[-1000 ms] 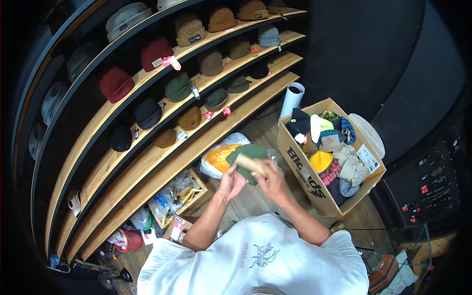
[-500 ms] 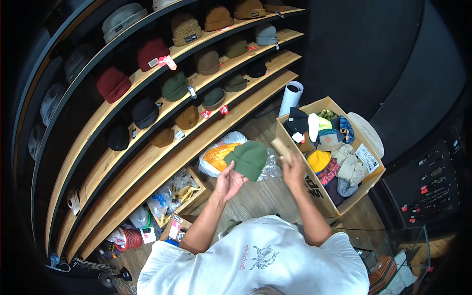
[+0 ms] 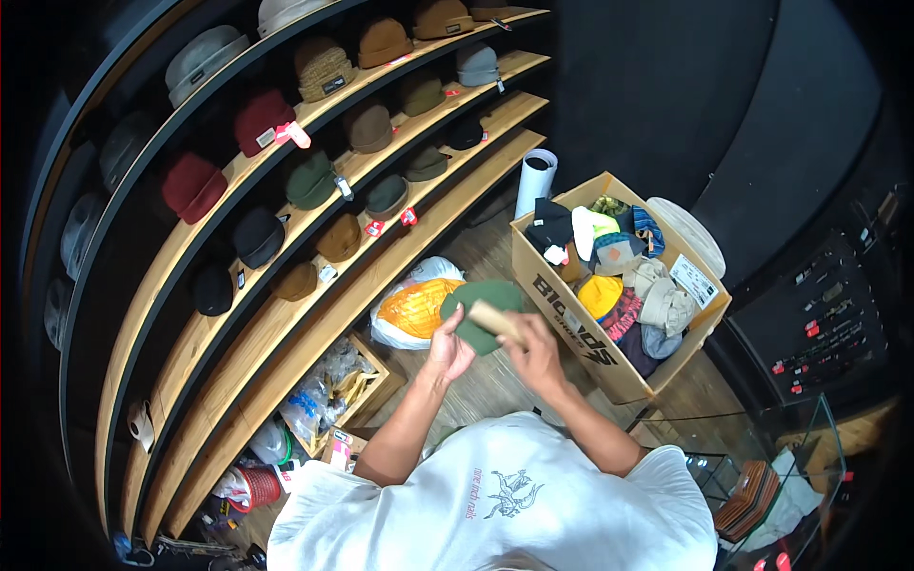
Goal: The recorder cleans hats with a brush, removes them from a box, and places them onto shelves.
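Note:
A dark green beanie (image 3: pixel 505 293) is held up in front of my chest, its left edge gripped between the thumb and fingers of my left hand (image 3: pixel 449 354). My right hand (image 3: pixel 536 354) is closed round a pale wooden brush (image 3: pixel 494 322), which lies across the front of the beanie. The brush's underside is hidden, so I cannot make out its bristles. Part of the beanie is covered by the brush and my right fingers.
Wooden shelves (image 3: pixel 400 228) with rows of beanies curve along the left. An open cardboard box (image 3: pixel 571 314) of caps and hats stands at right, beside a white paper roll (image 3: pixel 536 181). Plastic bags (image 3: pixel 419 309) lie beyond my hands. A glass case (image 3: pixel 809 457) is at lower right.
My right hand has brought the brush left, from beside the beanie onto its front. My left hand still grips the beanie. The whole view has shifted slightly.

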Demonstrator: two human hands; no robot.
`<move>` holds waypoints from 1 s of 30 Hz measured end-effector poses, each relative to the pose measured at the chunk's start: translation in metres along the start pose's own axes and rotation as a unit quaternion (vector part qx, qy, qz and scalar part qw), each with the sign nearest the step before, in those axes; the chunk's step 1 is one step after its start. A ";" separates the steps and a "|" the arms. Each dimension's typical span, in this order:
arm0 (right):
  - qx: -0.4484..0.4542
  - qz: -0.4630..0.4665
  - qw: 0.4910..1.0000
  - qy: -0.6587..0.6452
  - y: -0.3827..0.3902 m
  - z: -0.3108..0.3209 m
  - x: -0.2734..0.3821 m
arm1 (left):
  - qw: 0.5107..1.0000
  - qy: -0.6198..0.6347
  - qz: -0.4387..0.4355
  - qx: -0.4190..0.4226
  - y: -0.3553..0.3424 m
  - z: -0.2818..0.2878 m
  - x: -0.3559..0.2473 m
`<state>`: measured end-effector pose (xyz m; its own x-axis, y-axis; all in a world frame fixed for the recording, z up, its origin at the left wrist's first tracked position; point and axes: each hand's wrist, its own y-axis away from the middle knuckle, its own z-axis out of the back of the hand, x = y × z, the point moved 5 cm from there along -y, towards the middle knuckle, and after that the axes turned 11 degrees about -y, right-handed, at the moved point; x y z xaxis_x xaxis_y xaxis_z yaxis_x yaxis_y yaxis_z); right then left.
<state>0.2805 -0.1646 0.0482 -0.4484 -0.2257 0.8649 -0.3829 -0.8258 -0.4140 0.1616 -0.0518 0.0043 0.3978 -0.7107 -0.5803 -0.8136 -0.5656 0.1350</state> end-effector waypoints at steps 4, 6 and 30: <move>-0.156 -0.069 0.982 0.075 -0.012 0.034 -0.044 | 1.000 -0.018 0.008 -0.014 0.010 -0.007 -0.001; -0.061 -0.054 0.997 0.011 -0.014 0.011 0.005 | 1.000 -0.019 0.002 0.002 0.013 0.011 -0.001; 0.001 0.043 0.999 -0.014 0.008 -0.088 0.066 | 0.997 0.031 0.039 0.062 0.067 0.033 -0.065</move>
<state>0.1771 -0.1408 0.0773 -0.4573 -0.3101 0.8335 -0.3417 -0.8040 -0.4865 0.0672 -0.0303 0.0245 0.3533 -0.7773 -0.5206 -0.8878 -0.4540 0.0753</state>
